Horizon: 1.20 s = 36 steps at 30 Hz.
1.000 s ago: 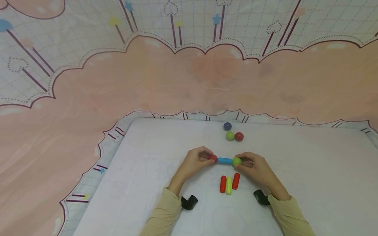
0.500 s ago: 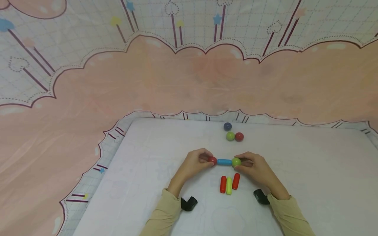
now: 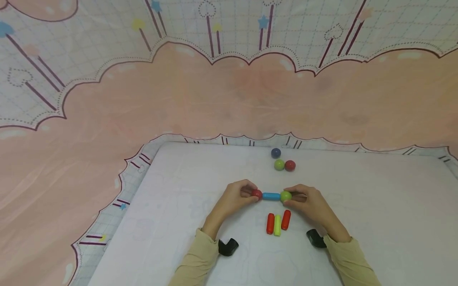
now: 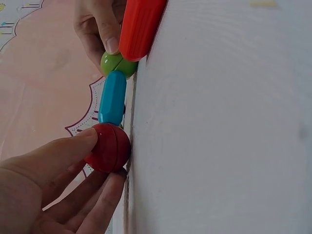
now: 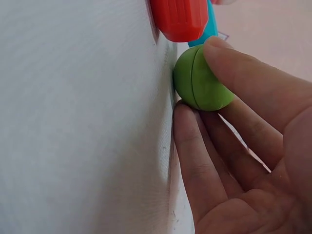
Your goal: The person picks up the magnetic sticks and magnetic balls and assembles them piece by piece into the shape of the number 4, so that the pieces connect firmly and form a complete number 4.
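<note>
Pinching, the left hand [image 3: 234,196] is holding a red ball [image 3: 257,194], the right hand [image 3: 312,201] a green ball [image 3: 286,196], a blue stick [image 3: 271,196] between, over the bench [image 3: 179,182]: likely light, hard, easiest gripped by those balls.

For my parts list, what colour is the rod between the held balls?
The rod is blue, clearest in the left wrist view.

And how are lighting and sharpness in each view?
Head: dim, flat light, no strong glare; left wrist: rather dark, though the red ball shows a clear seam; right wrist: soft shading on the white table, green ball reasonably sharp.
</note>
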Available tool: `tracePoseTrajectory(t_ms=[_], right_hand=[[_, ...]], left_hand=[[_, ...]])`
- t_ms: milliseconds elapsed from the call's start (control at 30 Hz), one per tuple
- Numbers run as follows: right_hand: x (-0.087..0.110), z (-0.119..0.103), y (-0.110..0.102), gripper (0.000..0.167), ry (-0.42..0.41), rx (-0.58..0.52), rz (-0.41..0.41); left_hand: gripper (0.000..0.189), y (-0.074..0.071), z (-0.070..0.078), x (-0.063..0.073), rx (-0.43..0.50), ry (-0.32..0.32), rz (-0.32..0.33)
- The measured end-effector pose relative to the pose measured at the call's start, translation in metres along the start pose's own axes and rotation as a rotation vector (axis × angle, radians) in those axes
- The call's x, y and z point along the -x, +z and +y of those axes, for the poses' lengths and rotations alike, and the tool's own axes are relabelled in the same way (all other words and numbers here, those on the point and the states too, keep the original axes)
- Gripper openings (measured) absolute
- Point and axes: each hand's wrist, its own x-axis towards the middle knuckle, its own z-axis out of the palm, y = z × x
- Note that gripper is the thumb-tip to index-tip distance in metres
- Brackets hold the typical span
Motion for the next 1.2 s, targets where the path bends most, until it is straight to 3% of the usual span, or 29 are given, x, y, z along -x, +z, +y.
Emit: tracePoseTrajectory(t_ms=[633, 867, 1200], right_hand=[[0.001, 0.000, 0.001, 0.040, -0.029, 0.023, 0.012], [0.000, 0.003, 0.003, 0.041, -0.031, 0.009, 0.006], [0.001, 0.001, 0.002, 0.040, -0.014, 0.007, 0.010]], left_hand=[[0.024, -0.007, 0.003, 0.006, -0.062, 0.061, 0.042], [0.033, -0.009, 0.009, 0.014, -0.060, 0.092, 0.052], [0.035, -0.005, 0.015, 0.024, -0.090, 0.113, -0.013]])
